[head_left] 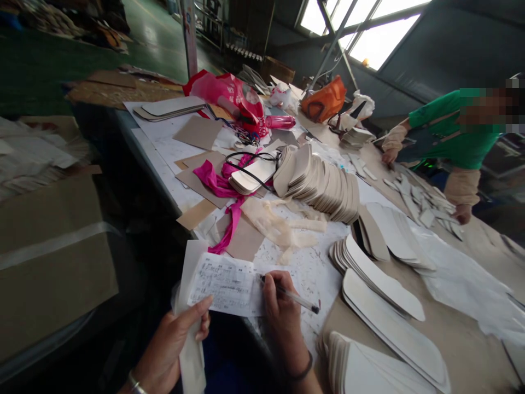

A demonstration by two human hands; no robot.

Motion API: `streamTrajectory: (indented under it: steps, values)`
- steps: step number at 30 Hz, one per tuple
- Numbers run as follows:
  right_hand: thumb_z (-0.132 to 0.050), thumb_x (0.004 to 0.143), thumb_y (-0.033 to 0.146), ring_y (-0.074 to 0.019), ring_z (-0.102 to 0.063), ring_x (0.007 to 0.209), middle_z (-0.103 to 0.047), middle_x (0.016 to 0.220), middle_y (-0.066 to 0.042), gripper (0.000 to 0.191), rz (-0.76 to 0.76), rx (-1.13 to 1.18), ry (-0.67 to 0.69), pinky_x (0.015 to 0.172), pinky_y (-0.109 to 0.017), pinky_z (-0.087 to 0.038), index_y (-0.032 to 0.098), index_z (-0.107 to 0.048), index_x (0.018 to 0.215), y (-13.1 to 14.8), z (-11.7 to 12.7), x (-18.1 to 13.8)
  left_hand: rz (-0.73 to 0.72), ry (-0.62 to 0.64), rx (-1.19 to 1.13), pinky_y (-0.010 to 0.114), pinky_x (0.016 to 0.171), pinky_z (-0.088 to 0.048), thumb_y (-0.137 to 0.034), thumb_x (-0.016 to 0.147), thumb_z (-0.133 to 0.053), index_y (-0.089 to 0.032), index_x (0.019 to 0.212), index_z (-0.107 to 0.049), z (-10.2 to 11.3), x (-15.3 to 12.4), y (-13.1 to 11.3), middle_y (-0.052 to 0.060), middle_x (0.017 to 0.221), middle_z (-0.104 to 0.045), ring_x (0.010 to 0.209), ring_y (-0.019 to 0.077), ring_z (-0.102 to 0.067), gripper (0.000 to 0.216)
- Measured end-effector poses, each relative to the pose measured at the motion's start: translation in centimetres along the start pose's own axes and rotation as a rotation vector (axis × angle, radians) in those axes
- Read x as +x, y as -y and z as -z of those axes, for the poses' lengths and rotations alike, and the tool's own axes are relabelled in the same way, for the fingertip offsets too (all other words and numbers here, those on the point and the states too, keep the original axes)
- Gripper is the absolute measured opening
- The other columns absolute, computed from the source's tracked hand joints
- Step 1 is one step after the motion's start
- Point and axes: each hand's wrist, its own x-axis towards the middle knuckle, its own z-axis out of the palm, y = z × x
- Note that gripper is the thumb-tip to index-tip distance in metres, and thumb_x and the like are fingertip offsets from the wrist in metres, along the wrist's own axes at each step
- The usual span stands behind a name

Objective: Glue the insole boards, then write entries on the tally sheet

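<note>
An open notebook (225, 284) with handwritten lines lies at the near edge of the table. My left hand (176, 334) grips its left side, thumb on top of the page, together with a pale strip (192, 366) that hangs down below. In my right hand (283, 306) is a pen (301, 301), its tip at the right-hand page. Beyond the notebook lie a magenta cloth strip (232, 224) and cream fabric scraps (283, 224). To the right of my right hand are stacks of white, round-ended boards (389, 323).
A long row of grey-beige boards (320, 180) stands mid-table. Behind it are a red bag (229, 93), a pink bottle (281, 122) and an orange bag (326, 98). A person in green (455, 126) handles pieces across the table. A cardboard box (53, 257) stands at left.
</note>
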Motion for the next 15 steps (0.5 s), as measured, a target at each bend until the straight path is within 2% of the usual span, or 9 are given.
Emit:
streamTrajectory:
  steps: [6,15]
  values:
    - [-0.046,0.092,0.029,-0.0117,-0.053,0.061,-0.055,0.068,0.002,0.018,0.026,-0.004,-0.002,0.058,-0.021,-0.044,0.021,-0.054,0.079,0.22,0.18,0.19,0.001,-0.002,-0.011,0.018,0.04,-0.034,-0.034,0.045,-0.087,-0.012,0.078,-0.061,0.08,0.01,0.14,-0.003,0.054,-0.052,0.049,0.0081,-0.043,0.047]
    - [-0.046,0.092,0.028,-0.0122,-0.054,0.058,-0.056,0.067,0.002,0.017,0.067,-0.029,0.016,0.055,-0.022,-0.046,0.021,-0.054,0.078,0.29,0.09,0.31,-0.01,0.03,-0.007,0.018,0.041,-0.034,-0.033,0.053,-0.084,-0.011,0.074,-0.061,0.13,0.09,0.28,-0.003,0.053,-0.051,0.048,0.0069,-0.042,0.038]
